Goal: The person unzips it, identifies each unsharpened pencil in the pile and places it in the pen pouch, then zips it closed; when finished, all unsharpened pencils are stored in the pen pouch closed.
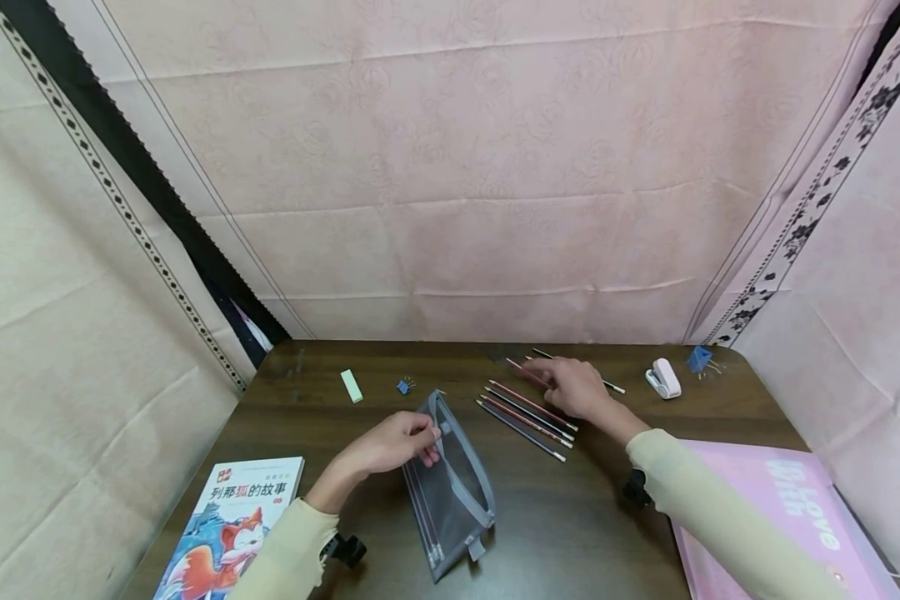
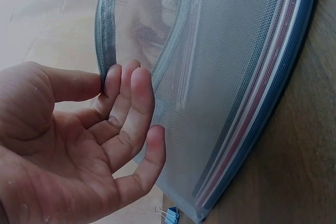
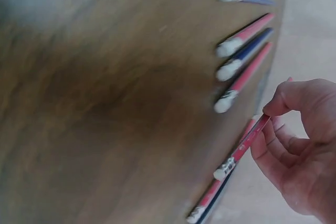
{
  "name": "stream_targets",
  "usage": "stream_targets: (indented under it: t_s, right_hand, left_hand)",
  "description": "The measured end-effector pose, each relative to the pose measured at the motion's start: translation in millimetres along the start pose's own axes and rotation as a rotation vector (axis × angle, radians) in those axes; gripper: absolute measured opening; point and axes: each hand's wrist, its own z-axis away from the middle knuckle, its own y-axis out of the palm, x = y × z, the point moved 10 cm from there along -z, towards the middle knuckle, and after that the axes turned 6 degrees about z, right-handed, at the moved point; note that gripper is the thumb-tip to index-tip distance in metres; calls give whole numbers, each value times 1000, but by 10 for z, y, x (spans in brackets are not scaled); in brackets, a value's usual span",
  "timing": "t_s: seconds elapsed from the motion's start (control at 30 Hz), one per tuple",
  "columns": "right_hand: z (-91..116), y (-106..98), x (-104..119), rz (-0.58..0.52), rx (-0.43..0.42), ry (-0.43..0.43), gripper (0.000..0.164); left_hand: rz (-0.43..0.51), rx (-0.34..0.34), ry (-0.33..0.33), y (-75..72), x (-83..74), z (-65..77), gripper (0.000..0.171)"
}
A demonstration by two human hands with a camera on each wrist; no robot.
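Observation:
My left hand [image 1: 396, 443] pinches the rim of a grey mesh zip pouch [image 1: 444, 523] between thumb and fingertips, holding its opening apart. In the left wrist view, coloured stripes run along the far edge of the pouch [image 2: 226, 124]. Thumb and fingers of my right hand [image 1: 576, 388] pinch a red pencil [image 3: 242, 150] with a white eraser end. Just beyond it lie another red pencil [image 3: 202, 205] and a dark pencil [image 1: 613, 388], partly hidden by the hand. Several red and dark blue pencils [image 1: 528, 410] lie side by side between pouch and right hand.
A white stapler [image 1: 663, 379] and blue box-like item [image 1: 699, 359] stand at the back right. A pale green eraser-like strip [image 1: 352, 386] and small blue binder clip [image 1: 404, 387] lie back left. A fox picture book [image 1: 258, 475] is front left, a pink folder [image 1: 750, 500] front right.

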Motion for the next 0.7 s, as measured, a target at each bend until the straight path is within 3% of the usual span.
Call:
stream_targets:
  t_s: [0.13, 0.2, 0.47, 0.63, 0.7]
  right_hand:
    - [27, -159, 77, -108, -25, -3, 60]
    - [45, -235, 117, -230, -21, 7, 61]
    - [160, -408, 306, -905, 62, 78, 60]
    - [243, -361, 489, -1363, 145, 164, 68]
    - [275, -332, 599, -1497, 161, 179, 73]
  left_hand:
    - [-6, 3, 4, 1, 1, -12, 29]
    - [-7, 5, 6, 2, 3, -17, 29]
    - [5, 13, 11, 21, -2, -41, 29]
    - [5, 13, 12, 26, -8, -55, 29]
    - [4, 13, 13, 28, -13, -58, 29]
